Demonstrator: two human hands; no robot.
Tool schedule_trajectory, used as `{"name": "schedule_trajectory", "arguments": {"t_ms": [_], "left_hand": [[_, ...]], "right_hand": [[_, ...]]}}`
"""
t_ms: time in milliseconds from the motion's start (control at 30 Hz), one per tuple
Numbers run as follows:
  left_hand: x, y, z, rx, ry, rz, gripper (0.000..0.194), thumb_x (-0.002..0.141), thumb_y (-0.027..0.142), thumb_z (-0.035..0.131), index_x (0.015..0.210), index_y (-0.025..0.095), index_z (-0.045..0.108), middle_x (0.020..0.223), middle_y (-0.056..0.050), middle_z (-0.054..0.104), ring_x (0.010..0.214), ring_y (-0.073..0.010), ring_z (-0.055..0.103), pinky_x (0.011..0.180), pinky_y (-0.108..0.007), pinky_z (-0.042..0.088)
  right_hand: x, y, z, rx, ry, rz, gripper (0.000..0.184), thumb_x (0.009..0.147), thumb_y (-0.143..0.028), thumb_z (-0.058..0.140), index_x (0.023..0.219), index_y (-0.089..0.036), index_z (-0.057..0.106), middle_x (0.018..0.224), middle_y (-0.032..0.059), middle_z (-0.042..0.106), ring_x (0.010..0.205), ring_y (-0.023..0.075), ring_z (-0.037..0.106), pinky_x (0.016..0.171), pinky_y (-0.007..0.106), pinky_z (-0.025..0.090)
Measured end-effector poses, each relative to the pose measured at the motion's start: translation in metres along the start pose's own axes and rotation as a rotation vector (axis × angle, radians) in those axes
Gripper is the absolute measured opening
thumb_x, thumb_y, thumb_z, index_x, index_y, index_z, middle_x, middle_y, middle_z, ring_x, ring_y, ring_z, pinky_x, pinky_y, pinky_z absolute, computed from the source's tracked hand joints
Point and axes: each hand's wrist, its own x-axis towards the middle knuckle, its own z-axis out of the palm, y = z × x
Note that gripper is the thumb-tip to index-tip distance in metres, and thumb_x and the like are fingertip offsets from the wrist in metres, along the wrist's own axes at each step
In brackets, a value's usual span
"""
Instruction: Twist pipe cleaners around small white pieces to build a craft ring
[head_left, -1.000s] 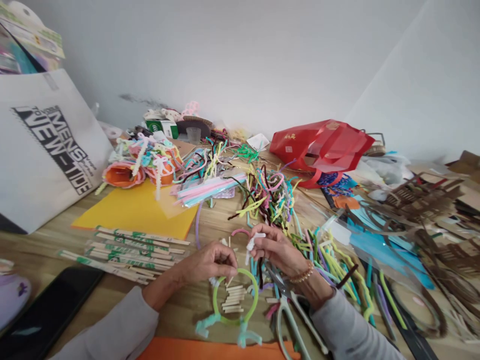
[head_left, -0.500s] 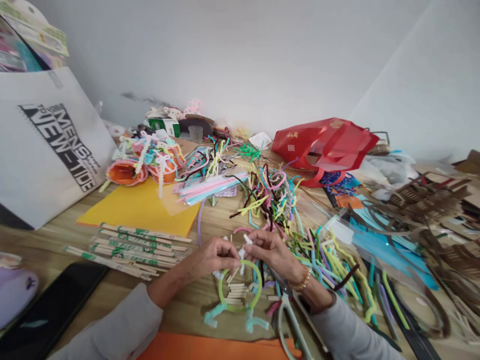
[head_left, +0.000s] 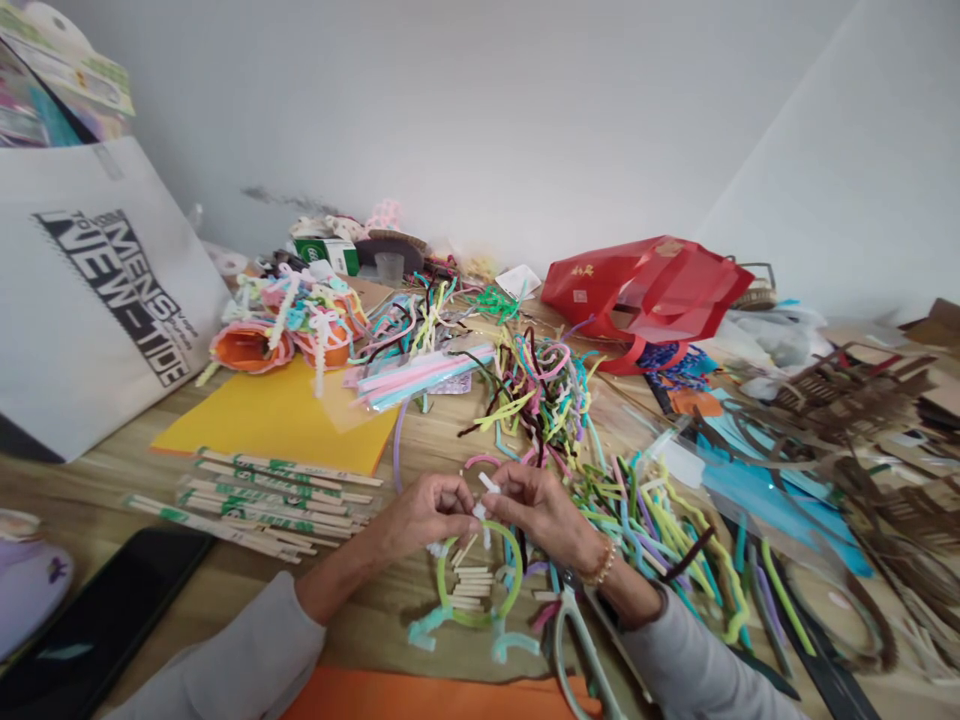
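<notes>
A yellow-green pipe-cleaner ring (head_left: 517, 575) with turquoise twisted ends at its lower side hangs upright from the fingers of my left hand (head_left: 429, 515), which is closed on its top. My right hand (head_left: 544, 510) pinches a short white pipe-cleaner piece (head_left: 487, 483), bent into a small knot-like shape, against the top of the ring. Both sets of fingertips nearly meet there. Short cut wooden sticks (head_left: 471, 588) show through the ring on the table behind it. Scissors (head_left: 574, 630) with pale handles lie below my right wrist, their blades partly hidden.
Wrapped chopsticks (head_left: 262, 500), a black phone (head_left: 105, 610) and yellow sheets (head_left: 277, 420) lie to the left. Heaped pipe cleaners (head_left: 540, 390) spread across the middle and right. A red bag (head_left: 645, 295) stands behind, a white bag (head_left: 112, 290) far left, orange paper (head_left: 420, 695) in front.
My right hand has moved left and slightly down, bringing the white piece to the top of the ring. My left hand keeps its hold on the ring.
</notes>
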Motion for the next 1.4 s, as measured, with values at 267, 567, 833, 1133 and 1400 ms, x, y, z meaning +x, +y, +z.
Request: {"name": "schedule_trajectory", "arguments": {"t_ms": [267,567,833,1133,1400], "left_hand": [[-0.0001,0.0014,-0.0004,-0.037,0.0,0.017,0.021,0.067,0.025,0.069,0.078,0.014,0.055,0.057,0.002,0.062,0.052,-0.0098,0.053,0.052,-0.021,0.036],[-0.0005,0.003,0.0001,0.059,0.001,-0.002,0.019,0.069,0.029,0.067,0.074,0.012,0.059,0.058,0.003,0.057,0.053,-0.0091,0.048,0.053,-0.021,0.033],[-0.0014,0.0011,-0.0015,0.213,-0.037,0.057,0.017,0.075,0.029,0.06,0.075,0.012,0.06,0.057,0.004,0.045,0.054,-0.0089,0.039,0.052,-0.02,0.029],[-0.0025,0.0017,-0.0015,0.2,-0.069,0.061,0.012,0.076,0.023,0.057,0.076,0.011,0.059,0.06,0.003,0.047,0.056,-0.0096,0.041,0.053,-0.02,0.03],[-0.0021,0.005,-0.0001,0.159,-0.054,0.052,0.016,0.074,0.027,0.06,0.073,0.012,0.058,0.057,0.004,0.047,0.053,-0.0091,0.04,0.052,-0.02,0.031]], "right_hand": [[-0.0006,0.0008,-0.0004,-0.161,0.036,-0.005,0.032,0.08,-0.046,0.061,0.077,-0.015,0.056,0.065,-0.0019,0.05,0.056,0.0083,0.042,0.05,0.02,0.032],[-0.0018,0.0013,0.0009,-0.258,0.044,-0.014,0.031,0.082,-0.045,0.059,0.076,-0.015,0.054,0.067,-0.0019,0.053,0.052,0.0067,0.039,0.048,0.019,0.029],[-0.0014,0.0017,0.0001,-0.315,0.029,-0.081,0.022,0.081,-0.037,0.062,0.08,-0.016,0.057,0.07,-0.0008,0.056,0.057,0.0089,0.045,0.052,0.021,0.033],[-0.0014,0.0009,-0.0002,-0.274,-0.025,-0.079,0.017,0.082,-0.033,0.06,0.083,-0.017,0.059,0.072,-0.0007,0.056,0.064,0.0113,0.048,0.058,0.022,0.036],[-0.0019,-0.0032,-0.0009,-0.118,-0.05,-0.084,0.021,0.085,-0.036,0.058,0.092,-0.016,0.058,0.08,0.0011,0.056,0.069,0.012,0.049,0.064,0.023,0.039]]}}
